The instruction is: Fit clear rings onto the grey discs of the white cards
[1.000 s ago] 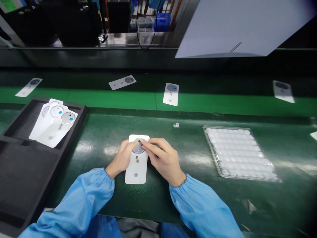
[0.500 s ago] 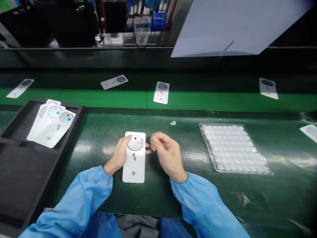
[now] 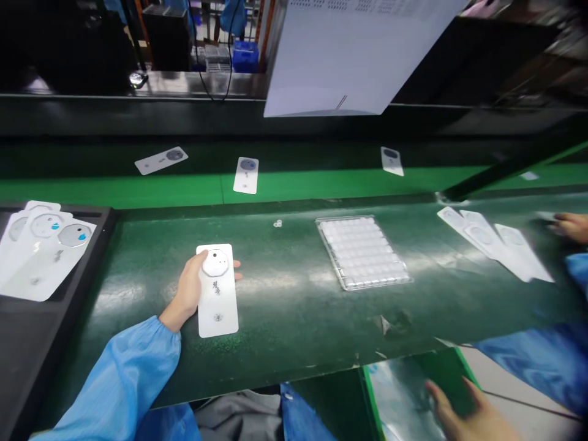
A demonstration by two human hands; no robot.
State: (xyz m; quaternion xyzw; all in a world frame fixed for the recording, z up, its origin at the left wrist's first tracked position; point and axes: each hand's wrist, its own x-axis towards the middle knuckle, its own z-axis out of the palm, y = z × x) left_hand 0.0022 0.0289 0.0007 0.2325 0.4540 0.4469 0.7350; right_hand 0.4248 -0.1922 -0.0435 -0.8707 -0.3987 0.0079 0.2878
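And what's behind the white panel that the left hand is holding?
Two fingers of the left hand poke out past the right edge of the white panel. The rest of them, and the patch of green table behind, are covered.

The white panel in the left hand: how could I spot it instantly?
Find the long green table, then the black tray at the picture's left. Right of that tray, the left hand grips the white panel. Unlike the fanned panels there, it is hand-held, its disc showing no blue.
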